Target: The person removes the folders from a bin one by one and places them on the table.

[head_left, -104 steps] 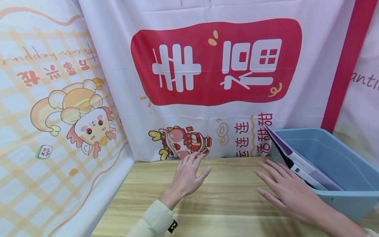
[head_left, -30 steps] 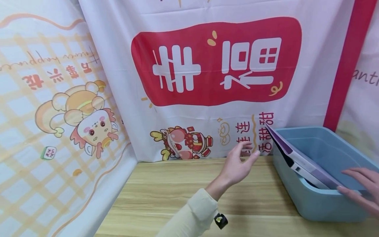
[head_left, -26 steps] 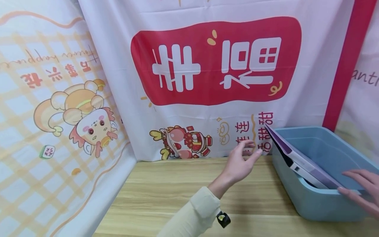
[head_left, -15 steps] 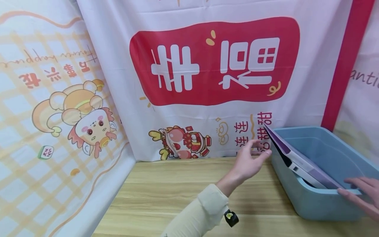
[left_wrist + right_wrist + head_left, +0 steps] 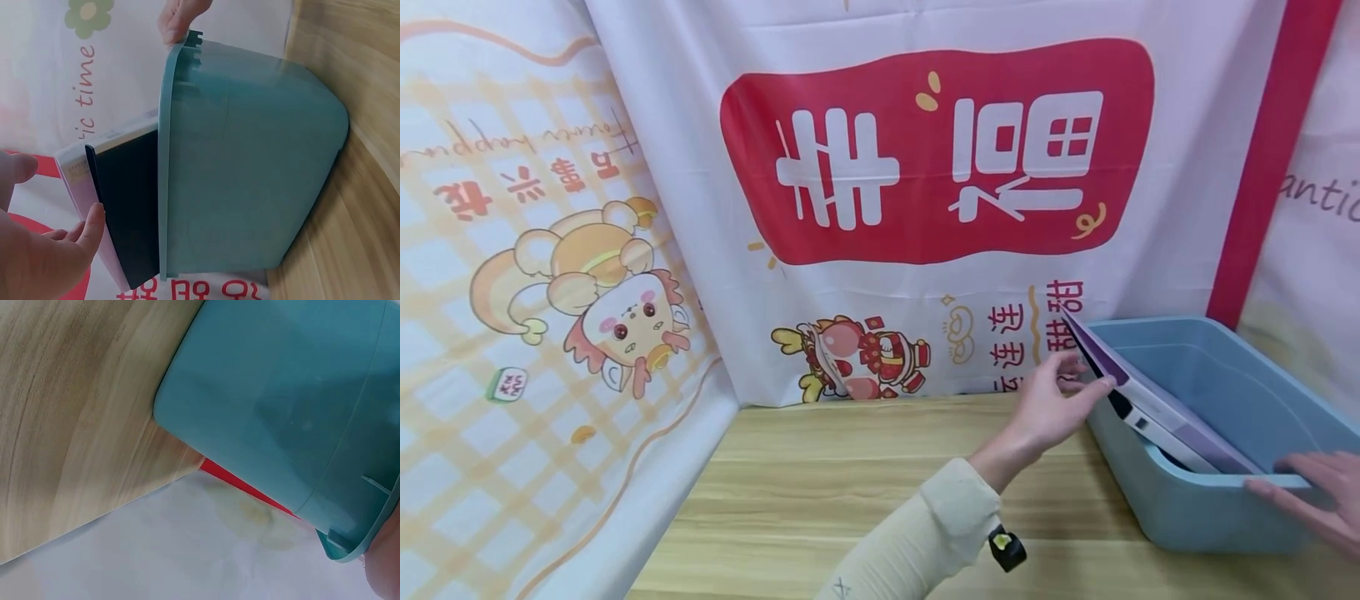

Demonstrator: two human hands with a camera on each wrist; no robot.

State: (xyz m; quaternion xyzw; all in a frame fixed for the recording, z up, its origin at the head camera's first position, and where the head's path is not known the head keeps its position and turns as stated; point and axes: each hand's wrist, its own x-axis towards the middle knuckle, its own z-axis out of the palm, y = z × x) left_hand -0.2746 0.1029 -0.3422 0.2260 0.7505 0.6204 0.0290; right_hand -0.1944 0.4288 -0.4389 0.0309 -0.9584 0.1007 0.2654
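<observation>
A blue-green plastic bin [image 5: 1217, 521] stands on the wooden table at the right. Leaning out over its left rim is a flat, book-like lavender and white item [image 5: 1180, 421], with a thin black panel [image 5: 128, 194] along its underside. My left hand [image 5: 1048, 408] is at the item's raised end, thumb and fingers apart. In the left wrist view one fingertip [image 5: 95, 219] meets the black panel's edge, while the thumb stays away from it. My right hand [image 5: 1318, 492] grips the bin's near right rim, thumb outside and fingers over the inner side.
The wooden table [image 5: 850, 483] runs left of the bin. A printed white cloth [image 5: 940, 292] with a red panel hangs behind, close to the bin's back. Another patterned cloth [image 5: 550, 292] lines the left side.
My left hand has moved right across the table to the lavender item. The right hand has shifted from left of the bin to its near right rim. The bin's contents look unmoved.
</observation>
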